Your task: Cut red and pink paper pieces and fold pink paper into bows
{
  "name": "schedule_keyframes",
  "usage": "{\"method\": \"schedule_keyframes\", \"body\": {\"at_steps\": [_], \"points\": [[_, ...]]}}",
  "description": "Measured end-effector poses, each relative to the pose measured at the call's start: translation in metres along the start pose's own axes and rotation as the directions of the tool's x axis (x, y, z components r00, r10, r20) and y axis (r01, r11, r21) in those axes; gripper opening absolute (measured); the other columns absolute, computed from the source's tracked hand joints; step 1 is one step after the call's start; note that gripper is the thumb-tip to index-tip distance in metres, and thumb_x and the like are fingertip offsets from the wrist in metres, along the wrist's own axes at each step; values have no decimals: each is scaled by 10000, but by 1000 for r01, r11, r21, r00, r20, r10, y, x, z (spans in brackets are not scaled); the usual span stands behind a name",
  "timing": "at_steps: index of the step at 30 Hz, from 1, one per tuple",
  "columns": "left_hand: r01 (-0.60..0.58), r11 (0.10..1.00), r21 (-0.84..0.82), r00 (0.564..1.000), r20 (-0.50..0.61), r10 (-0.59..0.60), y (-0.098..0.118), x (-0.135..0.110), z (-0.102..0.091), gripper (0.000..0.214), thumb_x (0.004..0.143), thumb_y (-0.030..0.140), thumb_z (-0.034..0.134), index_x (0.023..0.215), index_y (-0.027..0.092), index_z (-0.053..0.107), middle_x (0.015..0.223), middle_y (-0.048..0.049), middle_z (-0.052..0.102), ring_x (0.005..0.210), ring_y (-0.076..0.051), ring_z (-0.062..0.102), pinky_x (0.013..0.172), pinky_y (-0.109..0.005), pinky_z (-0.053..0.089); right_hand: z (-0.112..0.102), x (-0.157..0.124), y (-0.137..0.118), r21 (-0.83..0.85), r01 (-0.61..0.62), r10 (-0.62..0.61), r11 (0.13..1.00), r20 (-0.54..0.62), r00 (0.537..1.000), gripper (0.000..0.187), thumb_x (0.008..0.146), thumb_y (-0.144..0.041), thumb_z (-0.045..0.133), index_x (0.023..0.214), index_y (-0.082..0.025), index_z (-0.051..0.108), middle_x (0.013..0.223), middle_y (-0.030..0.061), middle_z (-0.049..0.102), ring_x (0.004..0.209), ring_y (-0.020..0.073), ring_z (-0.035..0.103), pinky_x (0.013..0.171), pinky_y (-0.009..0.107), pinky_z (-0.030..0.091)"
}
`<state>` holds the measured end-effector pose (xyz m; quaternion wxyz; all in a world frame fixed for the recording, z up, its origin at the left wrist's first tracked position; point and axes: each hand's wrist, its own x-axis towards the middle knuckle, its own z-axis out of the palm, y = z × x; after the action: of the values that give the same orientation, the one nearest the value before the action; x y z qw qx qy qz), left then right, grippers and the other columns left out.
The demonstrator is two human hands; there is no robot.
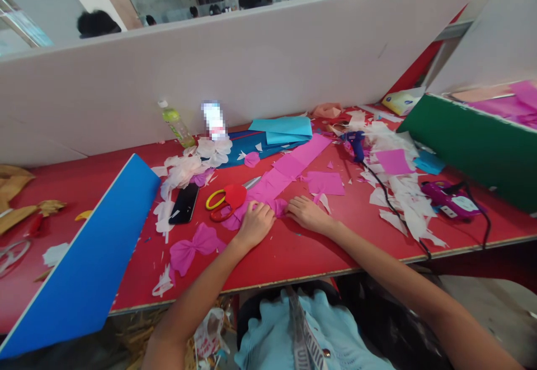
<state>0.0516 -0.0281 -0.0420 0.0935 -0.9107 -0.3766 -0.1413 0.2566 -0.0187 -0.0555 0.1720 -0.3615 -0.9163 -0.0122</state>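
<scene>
My left hand (257, 223) and my right hand (309, 213) lie close together on the red table. Between them is a small gathered piece of pink crepe paper (280, 208), its two ends pinched in my fingers. Just beyond runs a long pink paper strip (289, 164) with folded sections. Left of my left hand rest scissors (231, 198) with red and yellow handles, blades pointing to the strip. A pink paper bow (195, 248) lies nearer the table's front edge. A pink paper square (325, 183) sits beyond my right hand.
A black phone (184, 203), white paper petals (184, 171) and a green-labelled bottle (177, 125) stand or lie to the left. Blue (88, 264) and green (470, 149) boards flank the workspace. On the right are a glue gun (354, 145), white scraps (394, 180) and a purple corded device (451, 199).
</scene>
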Motion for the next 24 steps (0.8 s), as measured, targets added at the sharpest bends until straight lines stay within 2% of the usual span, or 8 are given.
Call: {"method": "schedule_keyframes", "body": {"at_steps": [6, 14, 24], "points": [[-12, 1000, -7, 1000, -12, 12, -1, -1, 2, 144, 859, 225, 447, 787, 171, 560, 780, -31, 587, 800, -172, 497, 846, -378, 308, -4, -1, -1, -26, -10, 10, 1000, -6, 1000, 214, 896, -240, 400, 812, -147, 574, 747, 54, 568, 725, 166, 461, 782, 336, 246], [103, 989, -106, 994, -25, -106, 1, -1, 2, 102, 836, 223, 486, 779, 195, 566, 781, -13, 596, 821, -166, 498, 867, -401, 289, -3, -3, -1, 34, -33, 34, 999, -16, 999, 204, 889, -228, 391, 815, -155, 566, 751, 53, 568, 734, 165, 468, 812, 341, 236], [219, 958, -187, 976, 40, -215, 4, 2, 0, 62, 803, 218, 540, 749, 186, 543, 797, -9, 605, 799, -164, 495, 839, -387, 302, -4, -2, -1, 127, -91, 89, 988, 20, 996, 152, 865, -206, 422, 820, -169, 563, 784, 45, 593, 772, 171, 502, 826, 354, 231]]}}
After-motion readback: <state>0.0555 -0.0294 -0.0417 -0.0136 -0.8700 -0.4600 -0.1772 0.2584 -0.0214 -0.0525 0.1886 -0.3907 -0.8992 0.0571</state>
